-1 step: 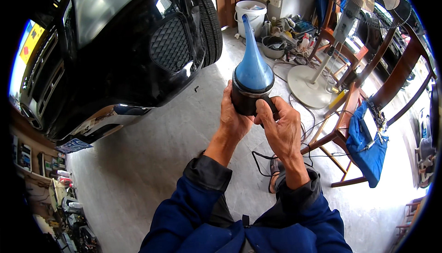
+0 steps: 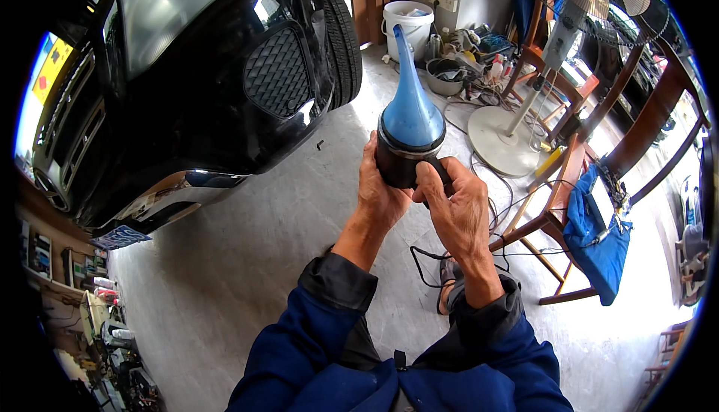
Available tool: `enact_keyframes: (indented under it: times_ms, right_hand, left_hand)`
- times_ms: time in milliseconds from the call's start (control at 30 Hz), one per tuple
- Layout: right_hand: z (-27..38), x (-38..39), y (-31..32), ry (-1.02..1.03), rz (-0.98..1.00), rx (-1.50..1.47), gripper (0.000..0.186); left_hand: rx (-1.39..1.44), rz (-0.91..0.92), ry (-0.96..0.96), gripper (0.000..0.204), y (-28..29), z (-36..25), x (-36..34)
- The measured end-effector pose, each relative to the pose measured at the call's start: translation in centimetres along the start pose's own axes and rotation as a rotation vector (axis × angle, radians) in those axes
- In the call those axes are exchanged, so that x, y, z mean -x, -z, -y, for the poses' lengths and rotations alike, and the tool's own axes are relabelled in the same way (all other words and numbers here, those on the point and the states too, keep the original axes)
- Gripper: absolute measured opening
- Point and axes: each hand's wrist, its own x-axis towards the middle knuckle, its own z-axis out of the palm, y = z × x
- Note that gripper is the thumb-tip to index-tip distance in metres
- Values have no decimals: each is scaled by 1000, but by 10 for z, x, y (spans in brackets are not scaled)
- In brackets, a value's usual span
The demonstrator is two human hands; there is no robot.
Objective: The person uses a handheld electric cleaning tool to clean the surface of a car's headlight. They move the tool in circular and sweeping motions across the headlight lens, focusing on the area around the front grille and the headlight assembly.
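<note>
Out in front of me I hold a black mug-shaped body [image 2: 398, 166] with a handle on its right side. A translucent blue funnel-shaped cone [image 2: 411, 112] sits wide end down on its rim, its long narrow tip pointing away and slightly left. My left hand [image 2: 378, 196] is wrapped round the left side and underside of the black body. Round the handle close the fingers of my right hand [image 2: 458, 198], the thumb lying on top. The inside of the body is hidden by the cone.
On the left stands a black car [image 2: 187, 97] with its front wheel [image 2: 343, 41]. A white bucket [image 2: 408, 19] and cluttered tools lie at the back. To the right are a standing fan's base [image 2: 509, 141], a wooden chair [image 2: 565, 195] with a blue cloth [image 2: 599, 255], and cables.
</note>
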Motion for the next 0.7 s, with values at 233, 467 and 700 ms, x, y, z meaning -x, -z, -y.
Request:
enact_keyframes:
  times_ms: [233,467,700]
  right_hand:
    - [-11,-2,0,5,56,-50,46]
    - [-21,-4,9,14,81,-16,44]
    - [-27,-7,14,-67,36,-241,40]
  left_hand:
    - [-22,39,15,59,4,3,1]
    - [-2,120,53,76,3,14,-9]
    - [-54,-33,124,82,-6,28,-15]
